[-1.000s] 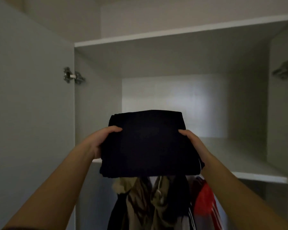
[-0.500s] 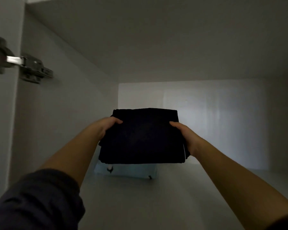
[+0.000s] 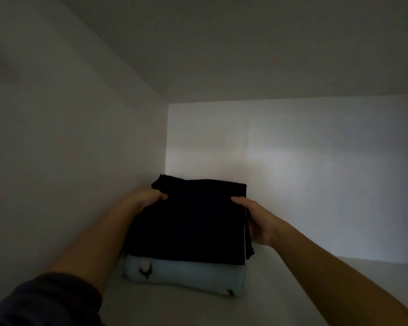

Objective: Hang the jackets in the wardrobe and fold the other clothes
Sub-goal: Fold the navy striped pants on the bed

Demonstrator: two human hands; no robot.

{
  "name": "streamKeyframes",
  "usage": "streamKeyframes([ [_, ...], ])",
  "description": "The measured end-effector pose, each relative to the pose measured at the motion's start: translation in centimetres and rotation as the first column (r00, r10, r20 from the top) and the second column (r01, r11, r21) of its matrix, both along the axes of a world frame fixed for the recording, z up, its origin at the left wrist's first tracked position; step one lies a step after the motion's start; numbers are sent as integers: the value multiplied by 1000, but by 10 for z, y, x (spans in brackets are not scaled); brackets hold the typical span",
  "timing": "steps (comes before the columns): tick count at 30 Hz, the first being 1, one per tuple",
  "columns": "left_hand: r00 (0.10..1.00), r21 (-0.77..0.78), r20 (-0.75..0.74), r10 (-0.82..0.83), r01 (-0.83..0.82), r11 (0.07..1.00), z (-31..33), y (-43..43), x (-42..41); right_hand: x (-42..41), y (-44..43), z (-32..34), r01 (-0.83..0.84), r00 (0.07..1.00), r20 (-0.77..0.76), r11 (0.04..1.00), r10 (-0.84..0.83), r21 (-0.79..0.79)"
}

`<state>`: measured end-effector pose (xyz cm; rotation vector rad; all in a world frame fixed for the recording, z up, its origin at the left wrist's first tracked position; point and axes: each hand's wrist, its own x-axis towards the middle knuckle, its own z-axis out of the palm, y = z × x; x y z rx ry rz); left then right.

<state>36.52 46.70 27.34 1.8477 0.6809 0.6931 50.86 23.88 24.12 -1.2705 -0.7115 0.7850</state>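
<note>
On the shelf (image 3: 198, 307), your left hand (image 3: 144, 201) and right hand (image 3: 257, 222) pinch the black fold (image 3: 189, 222) over the blue one (image 3: 186, 275); releasing unevenly may topple it.

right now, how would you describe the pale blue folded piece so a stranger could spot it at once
On the wardrobe shelf, look to the corner by the left wall. Two folded pieces are stacked there; the pale blue piece is the lower one, under the black piece. It alone is light, with small dark marks on its front.
</note>
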Motion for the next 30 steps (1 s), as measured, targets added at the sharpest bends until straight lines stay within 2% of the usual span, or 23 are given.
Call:
streamKeyframes([
  [4, 999, -69, -19, -41, 39, 997, -7, 19, 9, 13, 17, -9, -13, 1000, -25, 1000, 14, 23],
  [8, 997, -159, 16, -73, 75, 984, -8, 37, 21, 20, 33, -17, 45, 999, -19, 996, -44, 78],
  [9, 997, -150, -23, -70, 66, 987, -10, 39, 24, 21, 35, -20, 69, 998, -13, 996, -68, 59],
  [13, 949, 25, -315, -26, 35, 999, -23, 45, 35, 29, 40, -29, 116, 993, 26, 991, -115, -64],
  [16, 950, 84, -311, -9, 37, 996, -22, 48, 38, 31, 46, -22, 186, 980, 75, 981, -182, -53],
  [19, 976, 335, -196, 97, -26, 942, -16, 56, 45, 38, 55, -15, 284, 950, 137, 959, -282, 3],
  [21, 988, 450, -122, 96, -31, 892, -15, 53, 46, 42, 58, -14, 300, 943, 150, 954, -297, 5],
  [22, 986, 483, -139, 88, -10, 876, -17, 53, 47, 43, 60, -15, 295, 944, 154, 955, -291, -5],
  [24, 949, 547, -295, 112, 71, 834, -24, 48, 48, 39, 62, -16, 300, 936, 208, 953, -284, -51],
  [25, 915, 595, -375, 147, 116, 795, -26, 46, 50, 40, 64, -15, 327, 909, 296, 942, -293, -72],
  [26, 886, 664, -413, 209, 137, 735, -24, 44, 51, 43, 65, -11, 382, 838, 453, 920, -305, -88],
  [27, 874, 750, -391, 288, 121, 650, -18, 43, 52, 47, 64, -4, 461, 697, 652, 883, -298, -89],
  [28, 889, 817, -323, 326, 88, 570, -11, 41, 54, 51, 63, 4, 534, 494, 828, 844, -266, -48],
  [29, 919, 858, -248, 306, 62, 510, -4, 36, 57, 53, 63, 10, 568, 310, 918, 822, -249, 31],
  [30, 949, 874, -201, 242, 62, 481, -1, 32, 62, 53, 65, 14, 563, 196, 953, 822, -233, 85],
])
